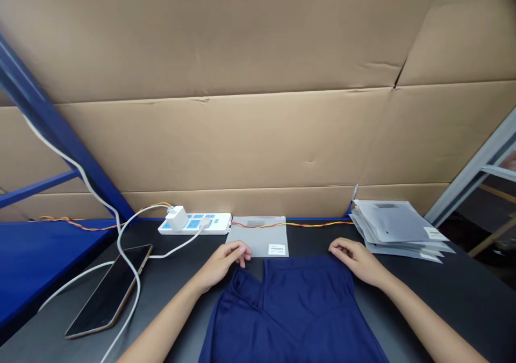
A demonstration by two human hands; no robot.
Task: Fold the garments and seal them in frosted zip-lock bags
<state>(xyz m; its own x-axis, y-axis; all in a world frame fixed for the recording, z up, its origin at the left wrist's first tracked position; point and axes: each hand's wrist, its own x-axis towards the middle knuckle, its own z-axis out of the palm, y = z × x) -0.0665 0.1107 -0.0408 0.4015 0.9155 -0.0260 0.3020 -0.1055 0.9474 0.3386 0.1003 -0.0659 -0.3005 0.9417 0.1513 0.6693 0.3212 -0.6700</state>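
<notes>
A dark navy garment (306, 298) lies spread on the black table, with a straight upper edge and a folded, open notch at its upper left. My left hand (226, 263) rests loosely curled, holding nothing, just beyond the garment's upper left part. Its fingertips meet the edge of a translucent plastic bag (258, 240) that has a white label. At the garment's upper right corner is my right hand (358, 260), its fingers loosely bent and nothing seen in them. Whether its underside touches the cloth is hidden.
A stack of translucent bags (393, 223) lies at the back right, beside a pen (355, 192). A white power strip (220, 223) with plugs stands at the back left. White cable (136, 282) crosses a phone (108, 296). Cardboard (258, 143) walls the back.
</notes>
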